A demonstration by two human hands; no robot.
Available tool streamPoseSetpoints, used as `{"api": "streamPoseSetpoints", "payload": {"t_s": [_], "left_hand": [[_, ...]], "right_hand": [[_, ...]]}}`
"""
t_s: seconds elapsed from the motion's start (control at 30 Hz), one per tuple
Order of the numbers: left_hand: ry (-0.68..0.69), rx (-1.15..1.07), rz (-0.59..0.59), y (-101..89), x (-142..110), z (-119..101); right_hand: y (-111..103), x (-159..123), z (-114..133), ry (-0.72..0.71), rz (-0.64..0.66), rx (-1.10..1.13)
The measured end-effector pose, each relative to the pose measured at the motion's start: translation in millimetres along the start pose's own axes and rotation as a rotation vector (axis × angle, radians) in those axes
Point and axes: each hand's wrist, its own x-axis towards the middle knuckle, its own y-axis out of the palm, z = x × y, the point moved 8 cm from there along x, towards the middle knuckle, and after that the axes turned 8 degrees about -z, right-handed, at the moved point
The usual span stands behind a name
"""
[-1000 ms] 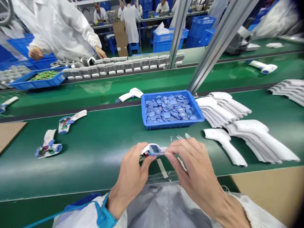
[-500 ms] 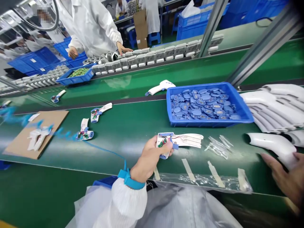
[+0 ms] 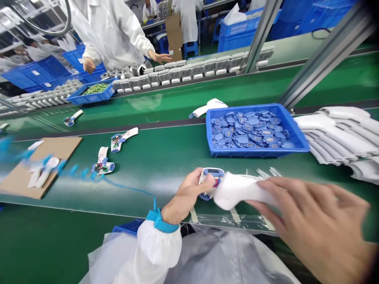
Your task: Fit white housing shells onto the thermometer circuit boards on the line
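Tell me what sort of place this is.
Probably an electronics factory assembly line: a green conveyor belt holds stacked white pistol-shaped housings and a blue tray of parts, and workers in white smocks stand alongside.

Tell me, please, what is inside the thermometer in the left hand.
A small screen in a blue frame and some red wire show beside the left hand. The thumb and the white casing in the right hand hide the rest.
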Motion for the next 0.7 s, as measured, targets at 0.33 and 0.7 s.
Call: {"api": "streamPoseSetpoints", "payload": {"t_s": [0.33, 0.7], "left_hand": [[0.209, 0.304, -0.05, -4.5, -2, -6], [0.257, 0.606, -0.106, 5.0, -7, -10]], "right_hand": [[71, 14, 26, 0.035, 0.313, 0.368], [76, 43, 36, 0.504, 0.201, 0.691]]}}
